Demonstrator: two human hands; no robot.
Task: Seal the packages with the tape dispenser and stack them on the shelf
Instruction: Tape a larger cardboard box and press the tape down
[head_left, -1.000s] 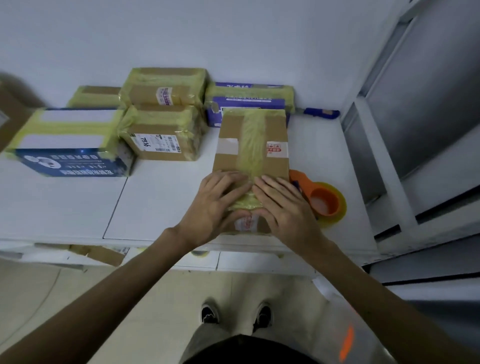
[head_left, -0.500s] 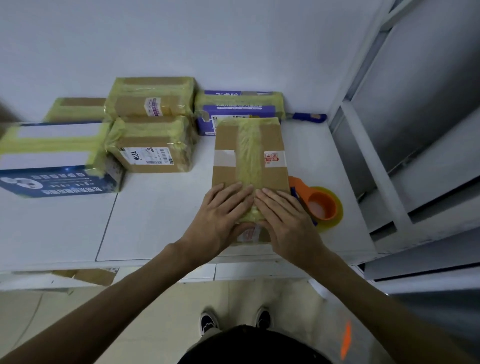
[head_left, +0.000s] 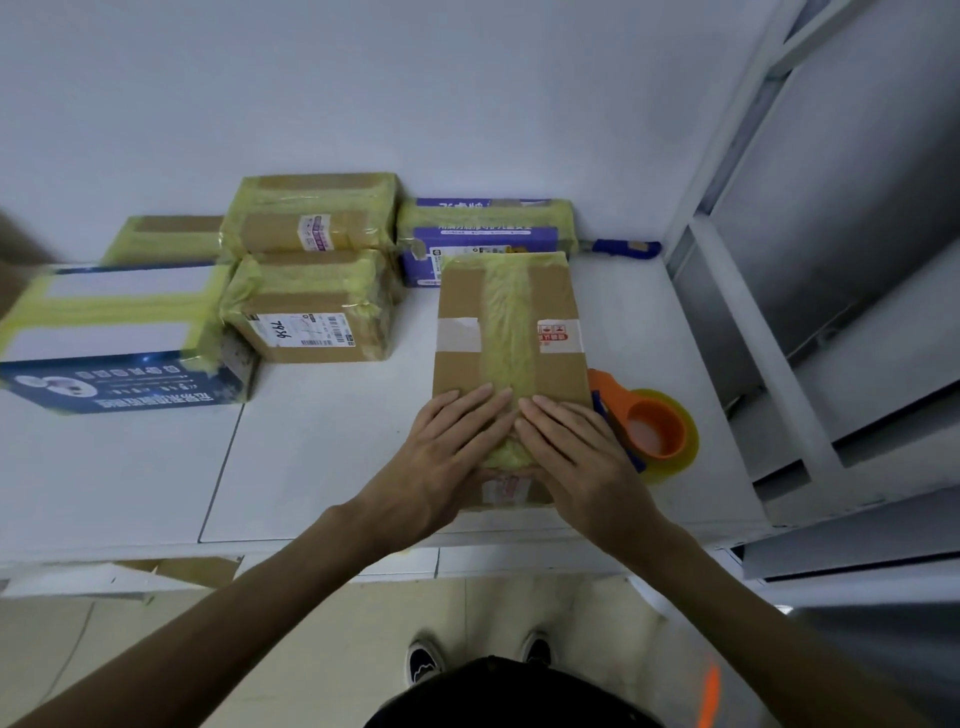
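My left hand (head_left: 441, 457) and right hand (head_left: 576, 457), fingers flat and gripping nothing, press the near end of the package (head_left: 511, 338), whose long axis runs away toward the wall, tape dispenser (head_left: 649, 431) nearest my right.

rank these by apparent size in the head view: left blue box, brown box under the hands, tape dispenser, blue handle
1-2. blue box and brown box look alike, unranked
3. tape dispenser
4. blue handle

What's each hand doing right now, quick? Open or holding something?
Left hand: open, fingers flat, pressing on the cardboard box.
Right hand: open, fingers flat, pressing on the same box.
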